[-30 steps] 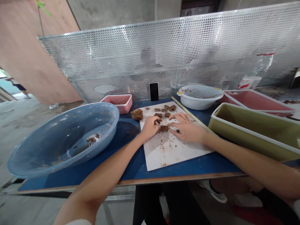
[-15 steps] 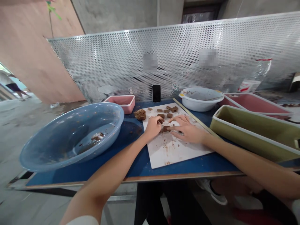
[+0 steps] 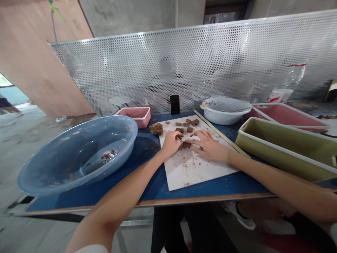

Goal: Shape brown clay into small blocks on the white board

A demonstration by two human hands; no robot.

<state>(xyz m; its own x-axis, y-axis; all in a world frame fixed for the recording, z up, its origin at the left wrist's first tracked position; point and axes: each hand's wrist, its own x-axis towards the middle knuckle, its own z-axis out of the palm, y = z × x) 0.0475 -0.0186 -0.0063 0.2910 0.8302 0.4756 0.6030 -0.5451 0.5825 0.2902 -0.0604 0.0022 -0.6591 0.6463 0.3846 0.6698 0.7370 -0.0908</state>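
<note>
A small brown block of clay lies on a white board between my two hands. My left hand is at the block's left side, fingers curled and thumb drawn close to them; what they pinch, if anything, is hidden. From the right, my right hand reaches in with its fingers stretched out and apart, an outstretched fingertip touching the block. Several more brown pieces sit on the board beyond my hands. At the board's far left corner is a rough brown lump. Dark crumbs dot the board.
A large blue basin stands left, with wet brown residue inside. Behind are a small pink tub and an upright phone. To the right are a long stick, a white basin, a green trough and a pink trough.
Both hands stay around the same clay block, with only slight finger movement. The whole view has shifted a little.
</note>
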